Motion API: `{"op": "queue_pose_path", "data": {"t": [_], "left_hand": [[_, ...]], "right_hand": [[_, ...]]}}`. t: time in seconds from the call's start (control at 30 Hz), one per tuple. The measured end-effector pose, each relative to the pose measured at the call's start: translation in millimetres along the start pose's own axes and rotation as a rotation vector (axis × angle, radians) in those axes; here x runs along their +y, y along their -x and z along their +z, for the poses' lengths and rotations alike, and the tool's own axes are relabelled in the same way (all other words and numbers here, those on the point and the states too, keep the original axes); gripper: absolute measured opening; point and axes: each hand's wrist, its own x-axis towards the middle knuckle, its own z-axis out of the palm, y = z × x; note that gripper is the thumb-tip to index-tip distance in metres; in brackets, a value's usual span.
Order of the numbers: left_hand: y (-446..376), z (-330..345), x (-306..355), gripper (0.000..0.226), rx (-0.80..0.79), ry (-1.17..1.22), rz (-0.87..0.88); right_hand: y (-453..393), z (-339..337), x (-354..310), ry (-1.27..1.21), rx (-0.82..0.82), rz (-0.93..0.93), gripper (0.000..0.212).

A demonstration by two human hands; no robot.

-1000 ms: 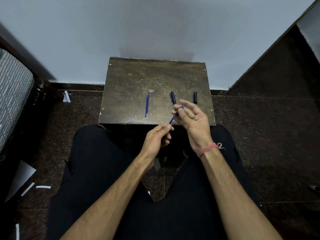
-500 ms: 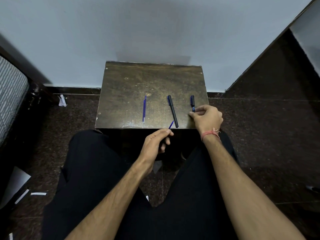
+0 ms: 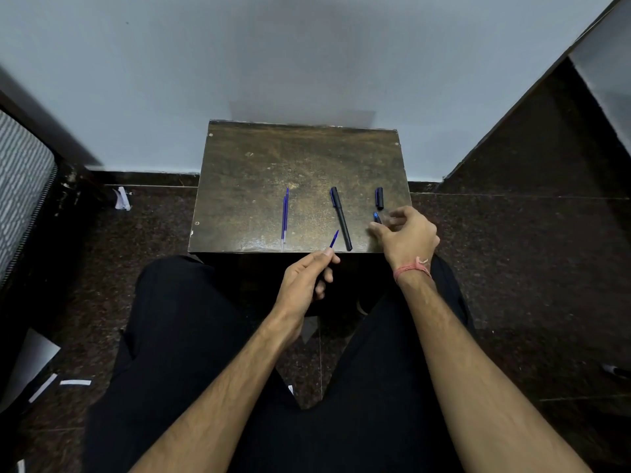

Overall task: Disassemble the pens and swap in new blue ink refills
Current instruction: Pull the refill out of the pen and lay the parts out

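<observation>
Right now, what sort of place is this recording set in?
Probably a room at home, not a workshop: the person sits against a plain wall at a small worn wooden table on a dark stone floor.

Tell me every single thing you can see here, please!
Table: one, brown, against the wall.
Refills: looks like two, blue, side by side left of the pen.
Pen: one, black, lying on the table's near right part.
Cap: one, dark, near the table's right edge.
Tip piece: one, blue, below the cap, at the right hand's fingertips.
Loose refill: one, blue, pinched in the left hand.
Paper scraps: several, white, on the dark floor at left.
Wall: pale blue-grey, behind the table.
Thread: one, reddish, on the right wrist.
Left hand: in front of the table's near edge.
Right hand: over the table's right corner.
Legs: two, in black trousers.
</observation>
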Motion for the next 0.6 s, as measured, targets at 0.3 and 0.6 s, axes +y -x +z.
{"op": "queue_pose_path", "data": {"t": [0.3, 0.6], "left_hand": [[2, 9, 6, 0.027, -0.009, 0.036, -0.021], [2, 11, 9, 0.027, -0.019, -0.035, -0.062]], "right_hand": [[78, -6, -25, -0.494, -0.456, -0.091, 0.017], [64, -10, -22, -0.694, -0.507, 0.008, 0.007]]}}
